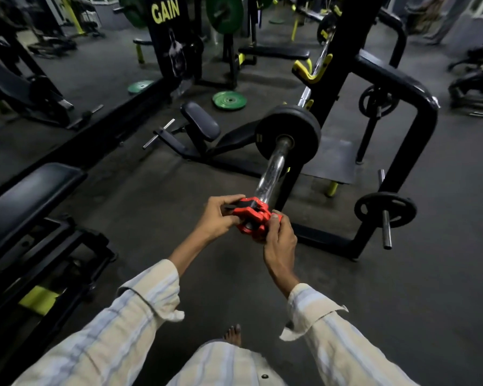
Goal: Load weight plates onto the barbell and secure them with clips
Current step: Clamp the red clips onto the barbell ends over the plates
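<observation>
A chrome barbell sleeve [273, 167] points toward me from the rack, with one black weight plate [289, 135] seated far up it. At the sleeve's near end sits a red clip [253, 215] with a black lever. My left hand [218, 215] grips the clip's left side at the lever. My right hand [280, 240] holds its right and lower side. A gap of bare sleeve lies between the clip and the plate.
The black rack frame [396, 151] stands to the right with a small black plate [385, 208] on a storage peg. Green plates [229, 100] lie on the floor behind. A black bench [31, 196] is at my left, another bench [207, 135] is ahead.
</observation>
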